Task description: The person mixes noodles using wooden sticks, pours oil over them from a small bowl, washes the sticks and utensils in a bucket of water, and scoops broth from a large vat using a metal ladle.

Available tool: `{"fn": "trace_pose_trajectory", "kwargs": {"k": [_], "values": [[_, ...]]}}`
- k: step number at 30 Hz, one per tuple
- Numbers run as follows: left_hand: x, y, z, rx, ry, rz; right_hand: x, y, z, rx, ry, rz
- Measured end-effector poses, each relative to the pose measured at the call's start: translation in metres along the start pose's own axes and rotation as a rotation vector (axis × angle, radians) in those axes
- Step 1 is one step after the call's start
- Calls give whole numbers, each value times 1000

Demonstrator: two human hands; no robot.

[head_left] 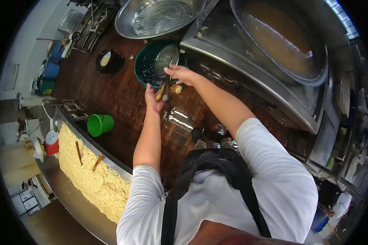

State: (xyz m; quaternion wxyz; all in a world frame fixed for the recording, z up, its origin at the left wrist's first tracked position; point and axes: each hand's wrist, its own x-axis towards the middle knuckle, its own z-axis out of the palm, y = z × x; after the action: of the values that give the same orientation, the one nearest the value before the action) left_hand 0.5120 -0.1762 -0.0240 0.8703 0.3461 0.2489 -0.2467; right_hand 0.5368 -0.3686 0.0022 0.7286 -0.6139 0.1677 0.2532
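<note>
A dark green tub [141, 67] stands on the floor in front of me, with a round metal skimmer [167, 55] resting in it. Its dark handle [166, 87] slants out over the near rim. Beside it a yellow wooden handle [160, 93] and a pale wooden handle end [178, 89] stick out. My left hand [153, 101] is open, thumb raised, close to the yellow handle. Over the top of the dark handle reaches my right hand [180, 75], fingers stretched and apart; whether they touch it I cannot tell.
To the left a metal table holds a long heap of pale shreds [90, 175] with two wooden handles upright in it. A bright green bucket [100, 125] stands beside it. A large steel bowl [159, 18] lies ahead; a vat of brownish liquid [278, 36] is on the right. The tiled floor [178, 120] looks wet.
</note>
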Motion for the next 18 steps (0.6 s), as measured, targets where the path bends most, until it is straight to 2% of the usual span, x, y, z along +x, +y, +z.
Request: {"fn": "trace_pose_trajectory", "kwargs": {"k": [2, 3, 4, 5, 7, 8, 10, 11, 12, 14, 15, 16, 17, 18], "values": [[12, -12, -2, 147, -45, 9, -35, 5, -24, 38, 16, -148], [19, -29, -16, 220, -54, 3, -48, 22, -21, -34, -38, -108], [51, -53, -34, 380, 109, -39, -51, 42, -13, -104, -93, -78], [49, -69, -19, 367, 132, -55, -36, 59, -13, -126, -77, -93], [41, -93, 10, 376, 349, -26, -13, 105, -7, -97, 8, -116], [53, -98, -4, 279, 317, -44, -21, 111, -12, 203, -69, -64], [82, -90, -36, 45, 148, 74, -57, 106, -41, 149, -66, -192], [78, -76, -22, 19, 166, 114, -78, 111, -56, 128, -48, -251], [84, -65, -23, 182, 139, 211, -93, 120, -76, 23, -64, -260], [86, -31, -31, 208, -92, 142, -126, 143, -132, -249, 0, -284], [81, -13, -43, 233, -406, 2, -149, 157, -162, -411, 83, -270], [98, -10, -51, 437, -444, -19, -189, 155, -191, -432, 169, -292], [56, -21, 5, 529, -98, 18, -237, 143, -223, -462, 244, -320], [42, -36, 26, 770, 94, 98, -291, 135, -265, -455, 462, -303]]}}
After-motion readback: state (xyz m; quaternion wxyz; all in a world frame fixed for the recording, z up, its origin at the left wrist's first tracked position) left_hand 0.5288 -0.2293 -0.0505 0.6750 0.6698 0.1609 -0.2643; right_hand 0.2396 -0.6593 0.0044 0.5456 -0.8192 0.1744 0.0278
